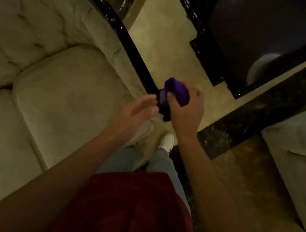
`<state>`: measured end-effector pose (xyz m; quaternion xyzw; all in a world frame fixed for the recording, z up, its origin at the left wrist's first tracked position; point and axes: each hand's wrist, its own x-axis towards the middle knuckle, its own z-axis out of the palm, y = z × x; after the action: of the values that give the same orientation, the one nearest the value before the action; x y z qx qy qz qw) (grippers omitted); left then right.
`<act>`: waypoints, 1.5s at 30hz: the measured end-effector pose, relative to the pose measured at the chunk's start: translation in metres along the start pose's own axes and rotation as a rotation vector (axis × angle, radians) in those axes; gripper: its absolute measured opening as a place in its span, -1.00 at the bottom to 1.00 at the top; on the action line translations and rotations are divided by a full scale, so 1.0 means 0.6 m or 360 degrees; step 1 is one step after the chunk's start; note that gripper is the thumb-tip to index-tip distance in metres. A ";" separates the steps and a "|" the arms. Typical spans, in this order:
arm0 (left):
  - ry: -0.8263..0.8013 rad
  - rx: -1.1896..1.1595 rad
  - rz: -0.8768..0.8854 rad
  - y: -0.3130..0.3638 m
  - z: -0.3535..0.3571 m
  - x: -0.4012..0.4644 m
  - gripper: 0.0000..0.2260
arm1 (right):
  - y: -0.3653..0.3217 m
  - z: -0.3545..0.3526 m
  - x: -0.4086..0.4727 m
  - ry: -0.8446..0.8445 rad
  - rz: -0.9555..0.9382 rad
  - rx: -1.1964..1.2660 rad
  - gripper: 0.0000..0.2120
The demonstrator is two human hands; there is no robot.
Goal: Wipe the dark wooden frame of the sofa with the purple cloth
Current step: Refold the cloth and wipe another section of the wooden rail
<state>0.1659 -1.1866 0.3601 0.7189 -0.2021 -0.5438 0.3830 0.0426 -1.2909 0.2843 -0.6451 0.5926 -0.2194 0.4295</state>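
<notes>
Person stands at the sofa's arm end, head bent over both hands. Right hand (pixel 186 109) is closed round the bunched purple cloth (pixel 176 91), pressing it onto the near end of the dark wooden frame (pixel 122 29). Left hand (pixel 139 107) hovers loosely open, holding nothing, fingertips just beside the frame end at its 9 o'clock side. The frame rail's long axis runs from the cloth toward 11 o'clock, glossy, edging the cream upholstery (pixel 67 89). Right hand is the nearer one, already on it. Unwiped length lies up-left, so I judge the stroke wants to travel toward 11 o'clock along the rail
</notes>
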 end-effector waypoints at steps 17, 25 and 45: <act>0.1215 0.0068 -0.0075 -0.057 -0.157 0.429 -0.65 | 0.156 0.149 0.050 0.0057 -0.0740 -0.0695 -0.53; 0.1121 0.0074 0.0104 -0.090 -0.150 0.419 -0.52 | 0.178 0.148 -0.019 -0.0033 -0.0759 -0.0659 -0.64; 0.1121 -0.0023 0.0224 -0.100 -0.140 0.405 -0.48 | 0.174 0.186 -0.069 0.0132 -0.0574 -0.0615 -0.69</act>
<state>0.3164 -1.2931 0.1711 0.8438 -0.1029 -0.2364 0.4706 0.0623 -1.2112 0.1489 -0.8008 0.5160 -0.2016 0.2277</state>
